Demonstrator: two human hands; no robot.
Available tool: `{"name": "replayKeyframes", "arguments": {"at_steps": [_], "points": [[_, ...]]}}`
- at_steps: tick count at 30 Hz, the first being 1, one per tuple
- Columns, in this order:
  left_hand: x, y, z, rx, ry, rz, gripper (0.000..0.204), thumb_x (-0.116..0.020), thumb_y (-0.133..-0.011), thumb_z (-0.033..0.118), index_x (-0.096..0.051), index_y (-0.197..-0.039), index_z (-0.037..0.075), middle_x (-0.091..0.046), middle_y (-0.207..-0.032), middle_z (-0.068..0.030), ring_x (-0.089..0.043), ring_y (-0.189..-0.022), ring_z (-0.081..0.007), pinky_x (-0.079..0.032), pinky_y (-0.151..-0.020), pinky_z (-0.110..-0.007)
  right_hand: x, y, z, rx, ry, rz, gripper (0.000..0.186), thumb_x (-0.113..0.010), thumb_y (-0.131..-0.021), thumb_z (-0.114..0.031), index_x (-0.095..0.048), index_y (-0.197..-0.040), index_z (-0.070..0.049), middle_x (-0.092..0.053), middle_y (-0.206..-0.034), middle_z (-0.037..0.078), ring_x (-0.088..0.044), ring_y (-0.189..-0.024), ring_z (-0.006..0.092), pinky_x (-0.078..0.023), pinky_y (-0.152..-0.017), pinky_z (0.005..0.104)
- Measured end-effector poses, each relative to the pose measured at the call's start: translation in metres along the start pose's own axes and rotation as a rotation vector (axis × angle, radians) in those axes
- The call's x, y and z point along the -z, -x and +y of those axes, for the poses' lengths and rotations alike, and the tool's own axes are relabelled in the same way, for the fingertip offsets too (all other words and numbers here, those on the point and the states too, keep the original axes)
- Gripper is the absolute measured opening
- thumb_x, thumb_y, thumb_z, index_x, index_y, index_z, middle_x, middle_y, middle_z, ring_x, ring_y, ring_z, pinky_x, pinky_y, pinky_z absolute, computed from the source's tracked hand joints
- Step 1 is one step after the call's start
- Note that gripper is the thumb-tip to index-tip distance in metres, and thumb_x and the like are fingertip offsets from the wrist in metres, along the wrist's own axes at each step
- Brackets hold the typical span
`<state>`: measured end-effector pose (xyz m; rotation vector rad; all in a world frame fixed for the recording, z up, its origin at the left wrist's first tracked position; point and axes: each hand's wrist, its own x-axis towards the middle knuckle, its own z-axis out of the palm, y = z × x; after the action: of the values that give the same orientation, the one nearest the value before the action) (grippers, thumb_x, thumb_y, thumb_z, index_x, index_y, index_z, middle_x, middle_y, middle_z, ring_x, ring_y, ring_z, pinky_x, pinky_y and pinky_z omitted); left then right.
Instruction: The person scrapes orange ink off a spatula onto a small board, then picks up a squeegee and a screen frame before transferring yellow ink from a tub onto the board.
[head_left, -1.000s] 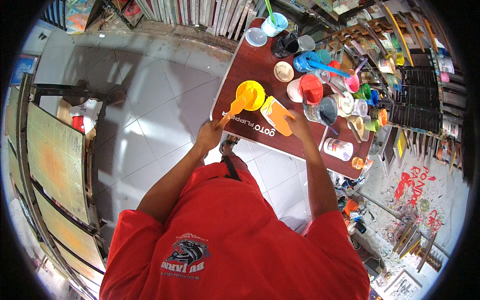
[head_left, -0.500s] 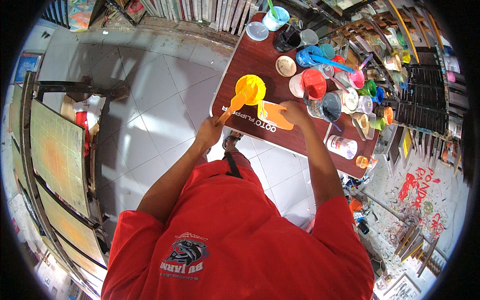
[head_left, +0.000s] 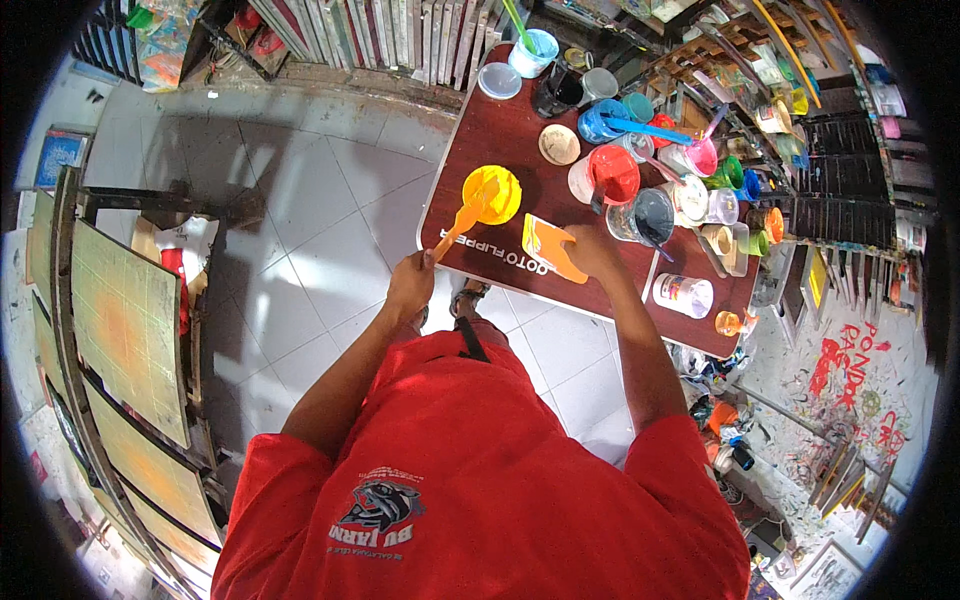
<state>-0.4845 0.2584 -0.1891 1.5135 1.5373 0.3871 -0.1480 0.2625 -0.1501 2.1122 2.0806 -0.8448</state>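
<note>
My left hand (head_left: 411, 283) grips the lower end of an orange stick (head_left: 462, 221) whose upper end sits in a cup of yellow-orange paint (head_left: 491, 193) on a dark brown table (head_left: 500, 130). My right hand (head_left: 592, 250) holds an orange flat scraper (head_left: 551, 248) against the tabletop near its front edge. Both arms reach forward over my red shirt.
Several paint cups crowd the table's right side: red (head_left: 613, 172), dark blue-grey (head_left: 652, 215), light blue (head_left: 529, 55), a white jar (head_left: 684, 295). Painted canvases lean in a rack (head_left: 125, 320) at left. Shelves of paints (head_left: 800, 120) stand at right. Grey tiles (head_left: 310, 200) cover the floor.
The view has shifted slightly. My left hand keeps the stick in the yellow cup, and my right hand with the scraper has moved a little along the table.
</note>
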Motion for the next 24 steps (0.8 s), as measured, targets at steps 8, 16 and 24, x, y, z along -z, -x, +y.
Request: {"name": "replayKeyframes", "arguments": {"at_steps": [8,16,24], "points": [[0.023,0.016,0.028,0.034,0.070,-0.013,0.028,-0.049,-0.090,0.022,-0.059,-0.101,-0.002,-0.063,-0.081,-0.0232,-0.062,-0.078,-0.0403,-0.047,-0.067,-0.046,-0.016,0.052,-0.027,-0.187,-0.458,0.185,0.024,-0.055,-0.085,-0.018,-0.064,-0.098,0.001,-0.066,-0.087,0.019,-0.065,-0.080,0.0305,-0.048,-0.072,0.0413],[0.002,0.011,-0.002,0.001,0.024,-0.052,0.029,-0.048,-0.091,0.021,-0.051,-0.110,0.000,-0.063,-0.086,-0.0225,-0.063,-0.081,-0.0383,-0.048,-0.069,-0.045,-0.069,0.069,-0.058,-0.281,-1.869,0.072,0.028,-0.052,-0.090,-0.017,-0.058,-0.108,0.003,-0.064,-0.097,0.011,-0.064,-0.084,0.0182,-0.052,-0.069,0.0293],[-0.001,0.023,-0.001,0.077,0.179,-0.195,0.019,-0.046,-0.092,0.016,-0.045,-0.106,0.003,-0.062,-0.078,-0.0162,-0.065,-0.070,-0.0300,-0.049,-0.062,-0.041,-0.077,0.054,-0.117,-0.522,-2.305,0.014,0.030,-0.049,-0.093,-0.017,-0.051,-0.116,0.001,-0.061,-0.107,0.013,-0.064,-0.093,0.0192,-0.053,-0.066,0.0275]]}}
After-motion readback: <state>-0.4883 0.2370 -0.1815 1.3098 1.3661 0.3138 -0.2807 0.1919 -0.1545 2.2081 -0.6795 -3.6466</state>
